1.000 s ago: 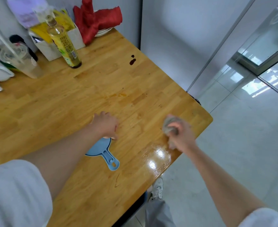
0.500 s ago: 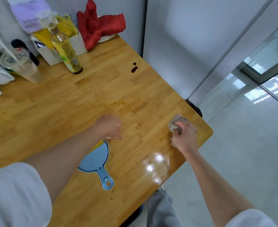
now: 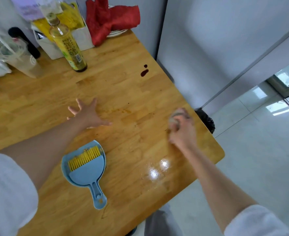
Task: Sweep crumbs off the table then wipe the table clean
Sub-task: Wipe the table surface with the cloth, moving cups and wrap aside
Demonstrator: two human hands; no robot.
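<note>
Here right hand (image 3: 182,133) grips cloth (image 3: 174,118).

Open wood around both hands, clutter only at the far edge.

Bare table (image 3: 116,86) between the spread left hand (image 3: 87,114) and the right hand (image 3: 182,130) gripping a cloth (image 3: 174,116). Just behind the left wrist, a dustpan (image 3: 87,172) with a brush (image 3: 84,157) in it. Well beyond the left hand: bottle (image 3: 68,46), cup (image 3: 21,58), box (image 3: 82,38), red rag (image 3: 109,19). Dark stain (image 3: 144,72) far ahead of the cloth. Table edge just right of the right hand.
</note>
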